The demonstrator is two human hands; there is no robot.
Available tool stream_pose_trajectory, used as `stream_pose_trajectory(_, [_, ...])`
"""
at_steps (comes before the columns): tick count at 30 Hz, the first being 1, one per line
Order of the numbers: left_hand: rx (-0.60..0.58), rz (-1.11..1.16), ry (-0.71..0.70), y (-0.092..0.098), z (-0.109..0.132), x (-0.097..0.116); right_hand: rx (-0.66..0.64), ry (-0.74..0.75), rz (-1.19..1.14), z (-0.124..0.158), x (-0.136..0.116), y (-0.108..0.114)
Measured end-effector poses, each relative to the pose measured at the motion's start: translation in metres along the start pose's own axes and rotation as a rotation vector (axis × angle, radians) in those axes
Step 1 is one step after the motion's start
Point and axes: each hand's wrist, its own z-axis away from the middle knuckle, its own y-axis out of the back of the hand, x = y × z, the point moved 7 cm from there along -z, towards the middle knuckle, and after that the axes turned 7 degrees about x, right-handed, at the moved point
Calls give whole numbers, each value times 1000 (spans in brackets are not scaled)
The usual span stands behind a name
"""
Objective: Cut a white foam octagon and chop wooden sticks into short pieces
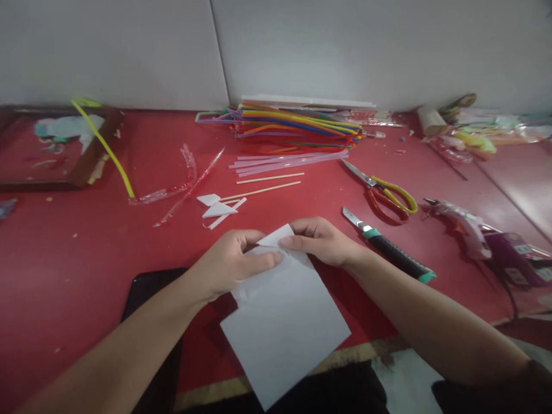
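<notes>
A sheet of white paper (pixel 288 322) hangs tilted over the table's front edge, with a notch in its left side. My left hand (pixel 245 259) pinches its upper left part, thumb on top. Across from it, my right hand (pixel 317 238) grips the top corner, where a small pointed white piece (pixel 276 234) stands out; whether this is a fold or a separate piece I cannot tell. Just beyond my hands lie small white paper cut-outs (pixel 219 209) and thin wooden sticks (pixel 267 190). The fingers under the paper are hidden.
Right of my hands lie a utility knife (pixel 388 247) with its blade out, scissors (pixel 379 192) and a pink glue gun (pixel 463 227). Colourful pipe cleaners (pixel 297 126) lie at the back. A brown tray (pixel 77 172) sits far left; a black flat object (pixel 150 287) lies under my left forearm.
</notes>
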Motion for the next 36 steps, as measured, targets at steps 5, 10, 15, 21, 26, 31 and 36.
stream_pose_trajectory(5, [-14, 6, -3, -1, 0, 3, -2, -8, -15, -1, 2, 0])
stream_pose_trajectory(10, [44, -25, -2, 4, 2, 1, 60, 34, 69, -3, -2, 5])
stream_pose_trajectory(15, [62, -67, 17, 4, 1, -1, 84, 31, 161, -2, -3, 4])
stream_pose_trajectory(21, [64, -153, 38, 3, 0, -1, 88, 31, 216, -2, -3, 1])
stream_pose_trajectory(26, [63, -174, 64, 1, 2, 0, 80, 1, 263, -1, -3, -1])
stream_pose_trajectory(31, [77, -200, 64, -1, 1, 3, 106, 21, 337, 1, -6, -3])
stream_pose_trajectory(36, [66, -221, 29, -2, 0, 4, 155, 74, 463, 2, -10, -5])
